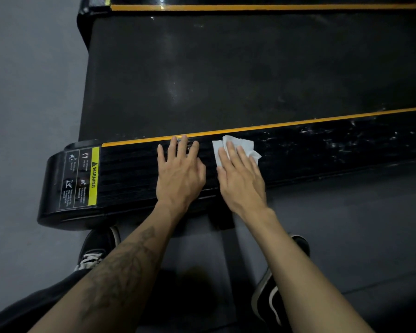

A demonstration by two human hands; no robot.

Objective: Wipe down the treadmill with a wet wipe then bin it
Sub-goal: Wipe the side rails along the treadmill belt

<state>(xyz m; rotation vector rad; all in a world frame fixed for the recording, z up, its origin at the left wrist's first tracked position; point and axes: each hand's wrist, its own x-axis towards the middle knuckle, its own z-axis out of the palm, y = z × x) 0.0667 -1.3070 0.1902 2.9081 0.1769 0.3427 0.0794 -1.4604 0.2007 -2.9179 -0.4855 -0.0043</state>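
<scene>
Left hand flat, empty, bracing side rail | right hand flat, pressing wet wipe | risk: loose wipe may bunch or slip, leaving rightward scuffs.

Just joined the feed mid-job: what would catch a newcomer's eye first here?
The white wet wipe, pressed flat under the right hand on the treadmill's near side rail. Just left of it, the left hand rests flat on the same rail. At the rail's left end sits a yellow warning label.
</scene>
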